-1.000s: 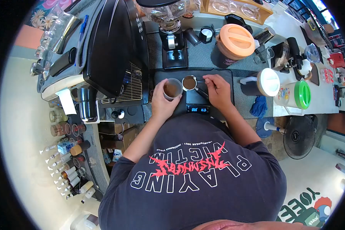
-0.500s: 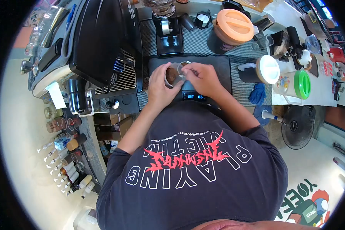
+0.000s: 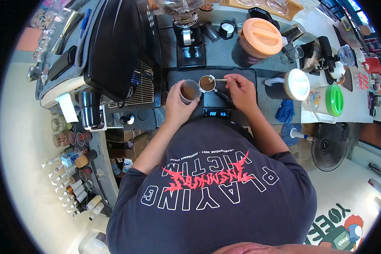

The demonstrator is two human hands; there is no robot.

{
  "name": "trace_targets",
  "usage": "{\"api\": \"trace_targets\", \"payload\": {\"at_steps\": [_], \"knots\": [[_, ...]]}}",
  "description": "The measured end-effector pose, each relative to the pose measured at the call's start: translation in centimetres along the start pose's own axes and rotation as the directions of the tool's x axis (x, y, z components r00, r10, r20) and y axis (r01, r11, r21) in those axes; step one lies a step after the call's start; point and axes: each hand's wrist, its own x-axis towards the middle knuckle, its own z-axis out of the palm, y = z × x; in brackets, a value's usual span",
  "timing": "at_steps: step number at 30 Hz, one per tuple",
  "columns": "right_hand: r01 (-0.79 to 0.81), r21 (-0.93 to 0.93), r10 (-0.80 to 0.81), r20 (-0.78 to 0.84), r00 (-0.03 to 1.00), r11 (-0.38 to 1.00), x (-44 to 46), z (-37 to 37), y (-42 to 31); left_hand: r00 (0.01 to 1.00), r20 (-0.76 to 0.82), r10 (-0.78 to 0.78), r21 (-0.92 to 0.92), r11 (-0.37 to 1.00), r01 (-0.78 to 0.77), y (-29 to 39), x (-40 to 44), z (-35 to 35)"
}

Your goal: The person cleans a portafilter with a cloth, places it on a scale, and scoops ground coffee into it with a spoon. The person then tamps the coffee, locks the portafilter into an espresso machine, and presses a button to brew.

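My left hand (image 3: pixel 178 104) is wrapped round a clear cup (image 3: pixel 190 90) with brown coffee grounds inside. Just right of the cup, a portafilter (image 3: pixel 216 90) rests on a digital scale (image 3: pixel 215 100), its basket (image 3: pixel 207 83) holding grounds. My right hand (image 3: pixel 240 91) pinches the handle of a small metal spoon (image 3: pixel 220 80), whose tip is over the basket. The scale's lit display (image 3: pixel 217 113) faces me, and a dark mat (image 3: pixel 248 76) lies under the scale.
A black espresso machine (image 3: pixel 114 51) stands at the left and a grinder (image 3: pixel 190 46) behind the scale. Farther right are an orange-lidded pitcher (image 3: pixel 262 38), a white-lidded pitcher (image 3: pixel 297 84), a green-lidded pitcher (image 3: pixel 335 100) and a blue cloth (image 3: pixel 285 111).
My right hand went with the spoon to the cup, then came back right, over the portafilter basket. The last digits on the display have risen slightly. My left hand keeps hold of the cup.
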Motion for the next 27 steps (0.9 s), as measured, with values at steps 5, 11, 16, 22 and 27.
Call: {"api": "trace_targets", "payload": {"at_steps": [5, 11, 16, 22, 27], "knots": [[0.115, -0.177, -0.121, -0.019, 0.993, 0.978, 0.4, 0.2, 3.6, 0.999, 0.016, -0.028, 0.001, 1.000, 0.028, 0.1, -0.1, -0.2], [0.193, -0.246, -0.196, 0.014, 0.981, 0.950, 0.3, 0.2, 2.6, 0.999, -0.003, -0.051, -0.023, 0.998, 0.051, -0.5, -0.3, -0.3], [0.289, -0.281, -0.289, 0.042, 0.956, 0.915, 0.5, 0.1, 1.8, 0.999, -0.024, -0.046, -0.017, 0.999, 0.045, -0.1, -0.2, -0.4], [0.339, -0.299, -0.340, 0.053, 0.939, 0.892, 0.2, -0.4, 0.1, 0.998, -0.052, -0.036, -0.039, 0.999, 0.034, 0.2, -0.2, -0.4], [0.400, -0.221, -0.413, -0.014, 0.911, 0.890, 0.0, -0.4, -2.2, 0.997, -0.049, 0.062, 0.019, 0.998, -0.061, 0.4, 0.1, -0.5]]}}
